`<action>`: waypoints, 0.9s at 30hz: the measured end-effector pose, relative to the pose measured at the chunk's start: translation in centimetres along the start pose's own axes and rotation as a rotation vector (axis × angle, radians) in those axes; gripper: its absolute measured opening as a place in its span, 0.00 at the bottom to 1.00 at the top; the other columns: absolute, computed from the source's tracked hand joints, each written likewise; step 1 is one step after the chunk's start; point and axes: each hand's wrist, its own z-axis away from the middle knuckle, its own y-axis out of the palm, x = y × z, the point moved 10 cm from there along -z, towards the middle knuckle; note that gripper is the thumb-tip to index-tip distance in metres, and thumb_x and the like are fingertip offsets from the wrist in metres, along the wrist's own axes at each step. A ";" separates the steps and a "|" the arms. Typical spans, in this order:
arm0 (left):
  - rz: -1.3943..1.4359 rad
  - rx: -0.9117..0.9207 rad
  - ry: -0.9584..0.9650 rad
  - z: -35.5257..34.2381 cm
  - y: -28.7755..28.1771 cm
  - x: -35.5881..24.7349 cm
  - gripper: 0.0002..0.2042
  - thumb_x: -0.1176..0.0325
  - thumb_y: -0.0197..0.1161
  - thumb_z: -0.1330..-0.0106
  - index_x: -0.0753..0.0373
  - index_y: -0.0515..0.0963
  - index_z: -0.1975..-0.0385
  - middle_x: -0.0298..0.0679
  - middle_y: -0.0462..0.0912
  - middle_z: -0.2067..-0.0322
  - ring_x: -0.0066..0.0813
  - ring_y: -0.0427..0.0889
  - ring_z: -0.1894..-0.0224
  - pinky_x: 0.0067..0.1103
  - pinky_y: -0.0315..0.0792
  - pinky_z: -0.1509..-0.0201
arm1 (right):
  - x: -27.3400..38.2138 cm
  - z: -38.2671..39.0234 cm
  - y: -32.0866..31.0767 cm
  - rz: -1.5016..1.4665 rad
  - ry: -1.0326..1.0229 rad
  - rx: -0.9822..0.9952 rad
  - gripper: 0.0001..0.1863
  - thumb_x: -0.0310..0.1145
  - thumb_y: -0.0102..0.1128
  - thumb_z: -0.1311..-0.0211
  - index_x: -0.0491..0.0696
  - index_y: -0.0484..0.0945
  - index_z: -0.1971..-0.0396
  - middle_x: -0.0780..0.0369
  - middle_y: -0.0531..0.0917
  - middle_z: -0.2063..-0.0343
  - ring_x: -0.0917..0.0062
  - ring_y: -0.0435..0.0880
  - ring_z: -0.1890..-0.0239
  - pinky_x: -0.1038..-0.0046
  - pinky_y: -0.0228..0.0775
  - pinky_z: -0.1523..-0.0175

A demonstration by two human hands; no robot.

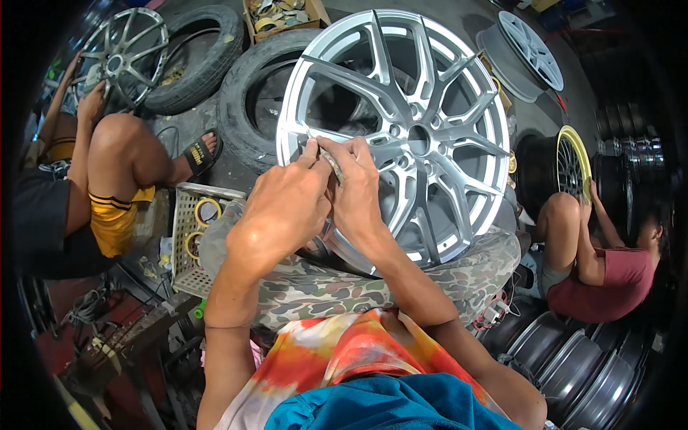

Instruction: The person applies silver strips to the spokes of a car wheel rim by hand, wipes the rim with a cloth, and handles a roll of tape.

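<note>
A silver multi-spoke wheel rim (398, 107) is propped in front of me over camouflage-covered legs (466, 276). My left hand (285, 204) is at its left spokes, fingers bent and pressed together, the index fingertip near the spoke's outer end; what it holds is hidden. My right hand (356, 190) is closed beside it, with thumb and fingers round a small, mottled grey-beige piece (329, 161) that shows between the two hands; its kind is unclear.
Two worn tires (238, 125) lie behind, near a box of scraps (283, 14). A basket with tape rolls (183, 251) stands left. Seated co-workers (122, 150) (595, 279) handle rims at both sides. Stacked rims (580, 365) fill the lower right; another wheel (512, 61) is upper right.
</note>
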 end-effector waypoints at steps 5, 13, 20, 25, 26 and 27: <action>0.018 -0.055 0.032 0.7 -1.2 0.2 0.08 0.75 0.64 0.41 0.69 0.79 0.63 0.62 0.82 0.47 0.62 0.85 0.62 0.47 0.79 0.55 | 0.5 -0.3 1.1 0.032 -0.068 0.007 0.24 0.14 0.65 0.44 0.42 0.83 0.45 0.54 0.75 0.60 0.63 0.84 0.63 0.62 0.76 0.62; 0.024 -0.082 0.072 1.2 -1.6 0.5 0.08 0.75 0.63 0.40 0.70 0.77 0.63 0.66 0.82 0.49 0.63 0.85 0.64 0.48 0.80 0.56 | 0.8 -0.2 1.5 0.032 -0.070 -0.004 0.25 0.14 0.66 0.46 0.43 0.84 0.45 0.55 0.76 0.63 0.67 0.81 0.65 0.66 0.74 0.62; 0.013 -0.112 0.050 1.5 -1.8 0.8 0.07 0.75 0.65 0.42 0.69 0.79 0.65 0.63 0.81 0.45 0.62 0.85 0.64 0.46 0.80 0.56 | 1.3 -0.1 1.7 0.024 -0.104 0.009 0.24 0.15 0.65 0.44 0.44 0.84 0.45 0.55 0.75 0.62 0.66 0.80 0.64 0.65 0.74 0.61; 0.008 -0.110 0.002 1.5 -1.9 1.1 0.07 0.76 0.66 0.43 0.68 0.79 0.66 0.60 0.82 0.44 0.62 0.84 0.62 0.45 0.79 0.54 | 1.7 -0.2 1.6 0.041 -0.067 0.032 0.24 0.16 0.65 0.44 0.44 0.84 0.45 0.55 0.75 0.61 0.65 0.81 0.63 0.65 0.75 0.61; 0.009 -0.102 0.036 1.4 -1.9 0.7 0.08 0.76 0.65 0.43 0.70 0.79 0.64 0.63 0.81 0.45 0.62 0.85 0.63 0.46 0.80 0.55 | 1.7 -0.2 1.4 0.041 -0.067 0.033 0.24 0.16 0.65 0.44 0.44 0.84 0.45 0.55 0.75 0.61 0.65 0.81 0.63 0.65 0.75 0.61; 0.009 -0.094 0.071 1.4 -1.8 0.3 0.10 0.76 0.63 0.42 0.72 0.79 0.61 0.67 0.80 0.46 0.62 0.85 0.65 0.46 0.81 0.56 | 1.8 -0.2 1.3 0.056 -0.071 0.035 0.24 0.16 0.65 0.44 0.44 0.84 0.45 0.55 0.76 0.61 0.64 0.82 0.63 0.65 0.75 0.60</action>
